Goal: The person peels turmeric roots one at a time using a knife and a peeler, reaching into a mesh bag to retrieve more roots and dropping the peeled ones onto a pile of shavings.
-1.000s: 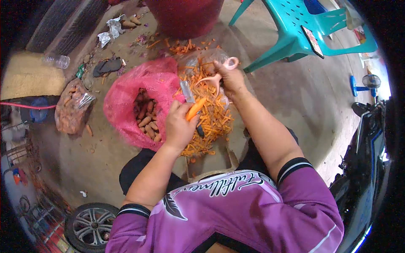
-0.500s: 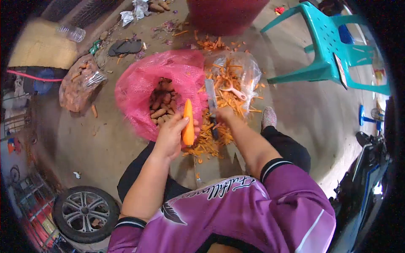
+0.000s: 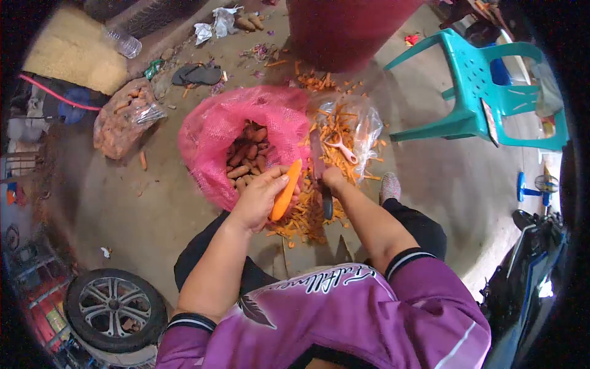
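Observation:
My left hand [image 3: 261, 195] is closed round a peeled orange sweet potato [image 3: 287, 189], which slants with its narrow tip up and to the right. In my right hand [image 3: 334, 178] is a large knife [image 3: 317, 150]; its broad blade points away from me and its black handle sticks out below the fist. The blade is apart from the sweet potato. Just beyond my left hand, a pink mesh sack [image 3: 212, 117] lies open around several unpeeled sweet potatoes [image 3: 249, 150]. A pale pink peeler [image 3: 342, 149] rests on orange peelings [image 3: 307, 215] and a clear plastic bag [image 3: 369, 120].
A red tub [image 3: 344, 37] stands beyond the peelings. To the right are a green plastic chair [image 3: 467, 92] and a motorcycle [image 3: 528, 270]. On the left lie a filled clear bag [image 3: 128, 117], dark flip-flops [image 3: 196, 75] and a wheel [image 3: 115, 310].
The sweet potato has tilted to the right in my left hand. My right hand has turned the knife slightly, and its handle shows more. The whole view has shifted a little.

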Action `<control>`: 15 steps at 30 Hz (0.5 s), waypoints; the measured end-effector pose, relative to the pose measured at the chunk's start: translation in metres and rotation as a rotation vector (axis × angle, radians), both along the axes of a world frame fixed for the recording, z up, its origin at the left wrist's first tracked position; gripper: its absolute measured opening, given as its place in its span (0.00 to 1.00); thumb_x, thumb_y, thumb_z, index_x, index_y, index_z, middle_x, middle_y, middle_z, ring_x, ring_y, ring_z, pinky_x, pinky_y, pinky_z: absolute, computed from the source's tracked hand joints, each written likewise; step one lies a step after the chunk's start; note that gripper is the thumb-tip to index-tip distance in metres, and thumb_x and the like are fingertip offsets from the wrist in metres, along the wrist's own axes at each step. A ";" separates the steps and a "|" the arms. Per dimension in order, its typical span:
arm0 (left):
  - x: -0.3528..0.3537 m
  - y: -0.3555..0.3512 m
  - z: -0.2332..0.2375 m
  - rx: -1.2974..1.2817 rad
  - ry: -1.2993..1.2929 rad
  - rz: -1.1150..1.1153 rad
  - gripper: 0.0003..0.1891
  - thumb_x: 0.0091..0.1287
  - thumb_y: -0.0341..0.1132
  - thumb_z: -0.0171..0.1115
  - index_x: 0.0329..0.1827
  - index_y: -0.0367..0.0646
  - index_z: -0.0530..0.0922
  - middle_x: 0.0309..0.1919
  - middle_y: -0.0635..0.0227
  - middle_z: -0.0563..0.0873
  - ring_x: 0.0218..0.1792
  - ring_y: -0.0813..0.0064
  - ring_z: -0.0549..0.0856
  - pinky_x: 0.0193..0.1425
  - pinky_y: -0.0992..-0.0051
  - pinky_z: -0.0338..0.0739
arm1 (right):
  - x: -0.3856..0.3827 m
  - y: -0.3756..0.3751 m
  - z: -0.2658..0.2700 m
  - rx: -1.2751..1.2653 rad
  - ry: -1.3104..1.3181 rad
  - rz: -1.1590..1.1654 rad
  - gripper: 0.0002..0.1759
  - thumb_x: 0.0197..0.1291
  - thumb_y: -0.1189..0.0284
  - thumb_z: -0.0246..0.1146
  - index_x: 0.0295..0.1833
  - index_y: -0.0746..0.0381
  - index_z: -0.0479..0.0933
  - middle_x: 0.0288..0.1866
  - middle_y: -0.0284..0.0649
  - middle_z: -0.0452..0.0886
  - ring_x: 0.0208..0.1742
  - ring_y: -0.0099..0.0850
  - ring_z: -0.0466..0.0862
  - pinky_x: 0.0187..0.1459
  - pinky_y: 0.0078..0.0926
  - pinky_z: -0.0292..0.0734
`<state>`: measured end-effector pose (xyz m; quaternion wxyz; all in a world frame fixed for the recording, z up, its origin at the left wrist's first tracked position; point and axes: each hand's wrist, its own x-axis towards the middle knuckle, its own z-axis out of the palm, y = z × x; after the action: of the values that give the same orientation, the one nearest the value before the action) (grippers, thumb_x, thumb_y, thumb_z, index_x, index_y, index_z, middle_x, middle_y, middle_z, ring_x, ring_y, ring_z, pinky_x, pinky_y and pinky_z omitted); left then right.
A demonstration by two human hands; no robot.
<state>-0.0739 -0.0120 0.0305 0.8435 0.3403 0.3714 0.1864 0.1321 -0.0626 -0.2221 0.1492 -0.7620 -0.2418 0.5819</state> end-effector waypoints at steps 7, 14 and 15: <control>0.028 -0.005 0.020 0.043 0.015 -0.237 0.16 0.65 0.34 0.48 0.54 0.40 0.65 0.33 0.68 0.76 0.31 0.79 0.77 0.32 0.80 0.75 | 0.029 -0.011 0.234 0.266 0.256 -0.141 0.23 0.42 0.61 0.67 0.40 0.67 0.72 0.24 0.36 0.75 0.22 0.25 0.74 0.22 0.23 0.70; 0.053 -0.010 0.020 -0.099 -0.126 -0.475 0.19 0.63 0.36 0.51 0.56 0.39 0.65 0.33 0.68 0.76 0.31 0.80 0.77 0.30 0.82 0.74 | 0.050 -0.043 0.263 0.574 0.077 0.200 0.35 0.26 0.61 0.76 0.42 0.71 0.73 0.35 0.38 0.78 0.36 0.23 0.75 0.41 0.23 0.71; 0.055 -0.009 0.018 -0.113 -0.146 -0.511 0.19 0.63 0.36 0.51 0.56 0.38 0.65 0.33 0.68 0.76 0.30 0.79 0.76 0.29 0.82 0.73 | 0.052 -0.043 0.262 0.577 0.082 0.205 0.36 0.26 0.61 0.76 0.42 0.71 0.73 0.36 0.39 0.78 0.39 0.25 0.75 0.43 0.23 0.70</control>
<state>-0.0190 -0.0208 0.0485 0.9054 0.3611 0.2215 -0.0294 0.1841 -0.1060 0.0400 0.3094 -0.6357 -0.4666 0.5314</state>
